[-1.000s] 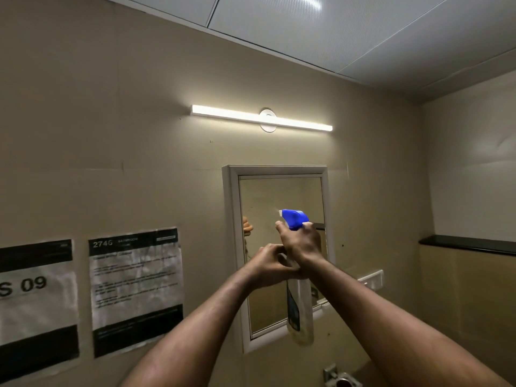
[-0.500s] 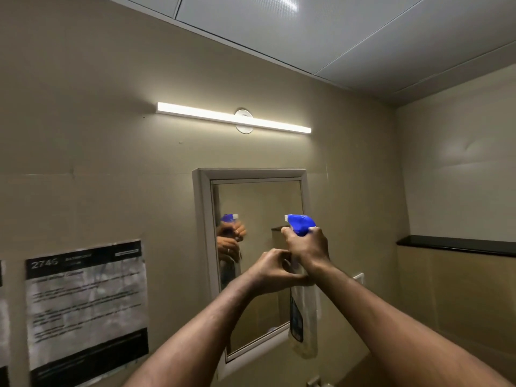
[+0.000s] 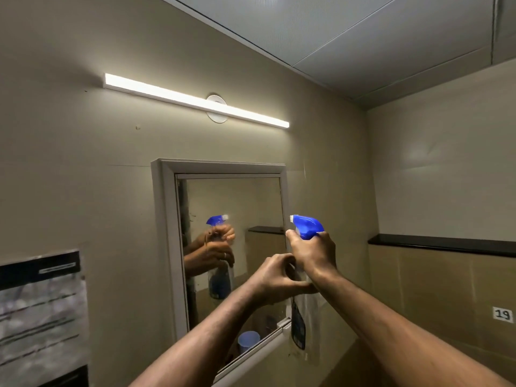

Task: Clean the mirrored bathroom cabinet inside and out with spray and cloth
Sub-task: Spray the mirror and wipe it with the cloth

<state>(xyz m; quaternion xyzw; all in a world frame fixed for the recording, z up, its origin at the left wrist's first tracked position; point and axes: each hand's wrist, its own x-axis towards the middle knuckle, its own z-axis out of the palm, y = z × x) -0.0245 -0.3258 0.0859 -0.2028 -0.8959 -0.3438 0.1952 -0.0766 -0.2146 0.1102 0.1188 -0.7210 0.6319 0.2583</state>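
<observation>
The mirrored cabinet (image 3: pixel 164 247) hangs on the beige wall, its white frame around a closed mirror door that reflects both hands and the bottle. A clear spray bottle (image 3: pixel 305 317) with a blue trigger head (image 3: pixel 307 226) is held up in front of the cabinet's right edge, nozzle pointing left toward the mirror. My right hand (image 3: pixel 314 254) grips the bottle's neck just under the trigger head. My left hand (image 3: pixel 275 277) has its fingers curled round the bottle's upper body just below. No cloth is in view.
A lit tube light (image 3: pixel 195 100) runs above the cabinet. A printed notice (image 3: pixel 42 311) is taped to the wall at the left. A black ledge (image 3: pixel 441 243) crosses the right wall, with a tag reading 19 (image 3: pixel 502 314) below it.
The view has swung right, so the cabinet now sits further left and the bottle lies off its right edge. Both hands keep the same hold on the bottle.
</observation>
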